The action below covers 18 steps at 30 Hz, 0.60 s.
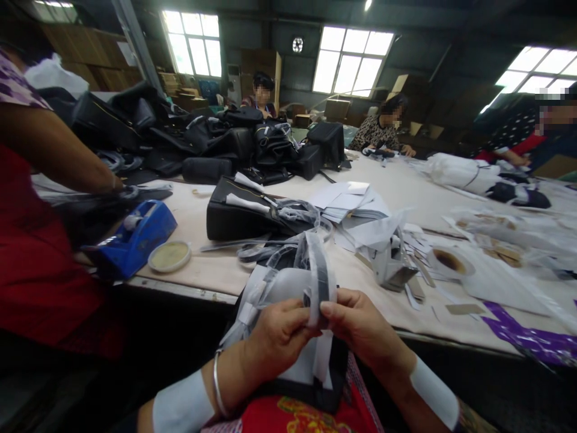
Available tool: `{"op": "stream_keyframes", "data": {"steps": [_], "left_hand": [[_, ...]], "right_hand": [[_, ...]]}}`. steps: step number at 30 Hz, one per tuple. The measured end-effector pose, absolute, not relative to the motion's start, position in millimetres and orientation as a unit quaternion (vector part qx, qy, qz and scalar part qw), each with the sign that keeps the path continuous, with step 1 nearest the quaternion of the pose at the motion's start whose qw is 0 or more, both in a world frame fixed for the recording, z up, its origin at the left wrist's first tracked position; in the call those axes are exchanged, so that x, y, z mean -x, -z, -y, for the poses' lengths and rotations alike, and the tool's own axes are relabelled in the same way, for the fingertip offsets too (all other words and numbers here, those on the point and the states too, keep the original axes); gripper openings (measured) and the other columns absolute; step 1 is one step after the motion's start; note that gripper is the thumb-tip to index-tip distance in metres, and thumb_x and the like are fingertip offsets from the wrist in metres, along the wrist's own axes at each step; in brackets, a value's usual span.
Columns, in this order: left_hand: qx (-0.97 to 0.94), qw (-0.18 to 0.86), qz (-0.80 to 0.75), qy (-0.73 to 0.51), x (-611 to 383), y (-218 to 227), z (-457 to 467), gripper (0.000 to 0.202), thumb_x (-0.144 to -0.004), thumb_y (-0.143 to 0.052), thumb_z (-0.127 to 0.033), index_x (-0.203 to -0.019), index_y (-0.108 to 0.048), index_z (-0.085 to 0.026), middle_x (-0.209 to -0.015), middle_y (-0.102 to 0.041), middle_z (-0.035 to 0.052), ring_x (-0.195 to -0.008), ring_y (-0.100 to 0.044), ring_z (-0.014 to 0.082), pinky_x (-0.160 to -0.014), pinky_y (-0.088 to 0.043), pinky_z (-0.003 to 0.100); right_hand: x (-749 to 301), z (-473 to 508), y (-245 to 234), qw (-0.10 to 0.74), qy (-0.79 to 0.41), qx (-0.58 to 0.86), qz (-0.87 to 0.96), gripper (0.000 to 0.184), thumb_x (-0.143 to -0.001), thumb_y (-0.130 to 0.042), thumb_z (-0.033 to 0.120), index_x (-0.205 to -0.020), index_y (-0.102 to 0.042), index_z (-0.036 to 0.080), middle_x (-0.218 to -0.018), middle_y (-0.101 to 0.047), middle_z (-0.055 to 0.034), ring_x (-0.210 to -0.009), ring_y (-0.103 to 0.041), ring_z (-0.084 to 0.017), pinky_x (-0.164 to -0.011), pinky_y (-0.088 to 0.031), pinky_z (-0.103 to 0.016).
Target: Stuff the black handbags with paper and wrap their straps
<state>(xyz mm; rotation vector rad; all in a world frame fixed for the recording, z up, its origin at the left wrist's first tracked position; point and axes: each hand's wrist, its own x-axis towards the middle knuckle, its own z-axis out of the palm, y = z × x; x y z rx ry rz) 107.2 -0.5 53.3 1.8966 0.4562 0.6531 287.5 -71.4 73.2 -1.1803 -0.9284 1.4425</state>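
A black handbag with white wrapping sheet on it rests at my lap, against the table edge. Its strap, dark and covered in whitish clear wrap, loops up in front of me. My left hand pinches the strap's lower part from the left, fingers closed. From the right, my right hand grips the same stretch of strap, thumb on its outer face. Just beyond lies another black handbag with white wrapped handles and loose straps. The lower side of the bag in my lap is partly hidden by my hands.
A blue tape dispenser and a round shallow dish are at left. White papers, a metal dispenser and a tape roll lie right. Black bags pile behind. A co-worker's arm reaches in at left; others work farther off.
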Motion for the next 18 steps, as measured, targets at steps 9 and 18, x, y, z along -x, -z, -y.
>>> {"op": "stream_keyframes", "data": {"steps": [9, 18], "left_hand": [[-0.324, 0.891, -0.251, -0.196, -120, -54, -9, 0.041, -0.068, -0.085, -0.044, -0.072, -0.053, -0.018, -0.049, -0.026, -0.0131, -0.043, -0.015, 0.0036, -0.043, -0.014, 0.019], [-0.790, 0.513, -0.192, -0.276, -108, -53, -1, 0.023, -0.094, -0.059, -0.030, -0.089, -0.079, -0.019, -0.081, -0.068, 0.0082, -0.075, -0.060, 0.0179, -0.071, -0.043, 0.028]], "right_hand": [[-292, 70, -58, 0.282, -0.026, 0.513, 0.811, 0.029, -0.097, -0.043, 0.015, -0.086, -0.070, 0.015, -0.074, -0.063, -0.0084, -0.067, -0.052, -0.017, -0.063, -0.041, -0.030], [-299, 67, -63, 0.493, -0.671, 0.451, 0.322, 0.050, -0.077, -0.073, 0.063, -0.066, -0.054, 0.017, -0.050, -0.030, 0.0097, -0.045, -0.016, -0.005, -0.043, -0.017, -0.020]]}}
